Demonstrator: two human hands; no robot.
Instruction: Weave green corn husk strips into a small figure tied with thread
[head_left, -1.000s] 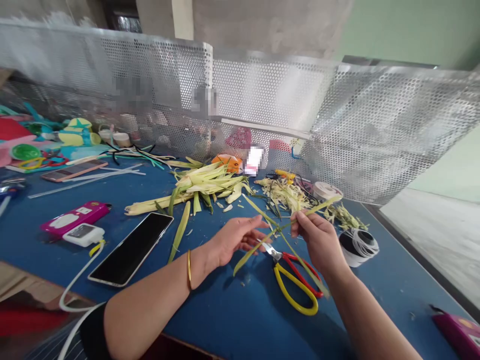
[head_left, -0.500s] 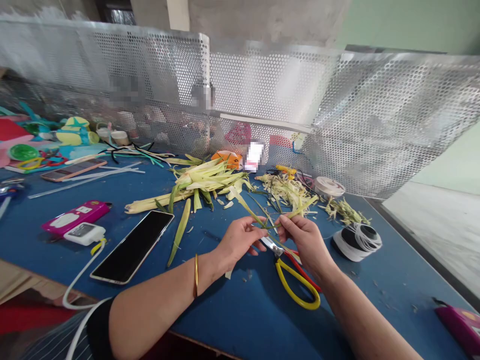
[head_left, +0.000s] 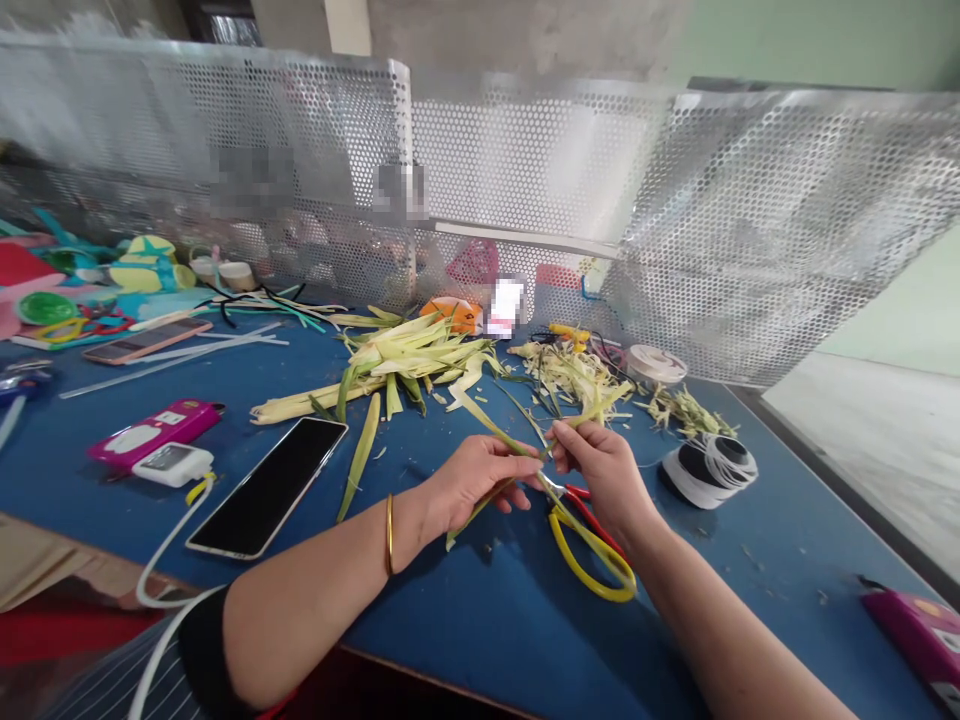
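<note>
Between thumb and fingers my left hand pinches green corn husk strips where they cross. One strip slants up and left from the fingers, and another end hangs below the palm. My right hand, also closed, grips a husk strip that pokes out above its fingers. A further length runs down over the scissors, which lie on the table under both hands, one handle yellow and one red. Just beyond the hands sit a pile of corn husks and a heap of shredded husk.
On the blue table a black-screened phone and a magenta device with a white cable lie left. A spool of white cord stands right, near a roll of tape. A perforated metal screen borders the back.
My right hand has drawn slightly up and left. The husk strips have shifted: one end now shows below my left palm, and a strip lies across the scissors' yellow handle.
</note>
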